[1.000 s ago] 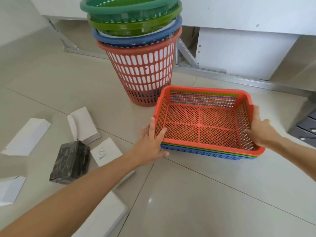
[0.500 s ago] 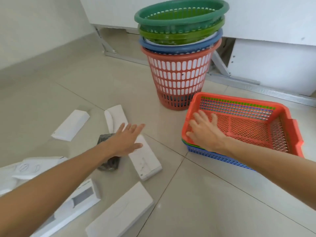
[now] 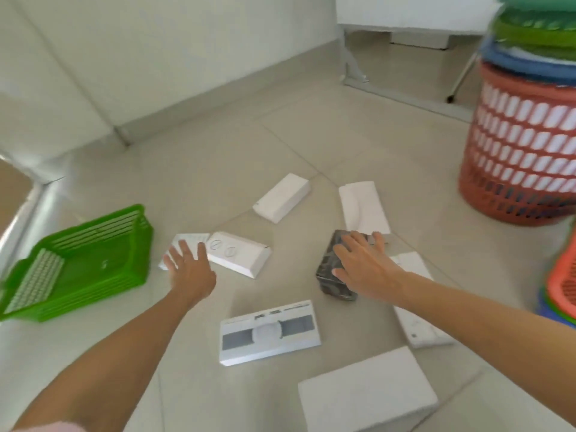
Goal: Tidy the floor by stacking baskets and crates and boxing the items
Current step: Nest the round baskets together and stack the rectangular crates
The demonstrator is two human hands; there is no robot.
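Several white boxes lie scattered on the tiled floor, among them one with two round marks (image 3: 238, 258) and one with a grey band (image 3: 269, 332). My left hand (image 3: 190, 271) hovers open over a small white box (image 3: 187, 241). My right hand (image 3: 363, 265) rests with spread fingers on a dark wrapped packet (image 3: 330, 275). A green crate (image 3: 78, 263) stands at the left. The stack of round baskets (image 3: 526, 135) rises at the right. The stacked trays (image 3: 561, 288) show at the right edge.
A white wall and skirting run along the back left. Metal table legs (image 3: 353, 70) stand at the back. More white boxes lie at the back (image 3: 282, 196), centre right (image 3: 363, 207) and near me (image 3: 367, 397).
My hands left the red tray stack and swung left over the scattered boxes. The view turned left, bringing the green crate into sight. My right hand now lies on the dark packet.
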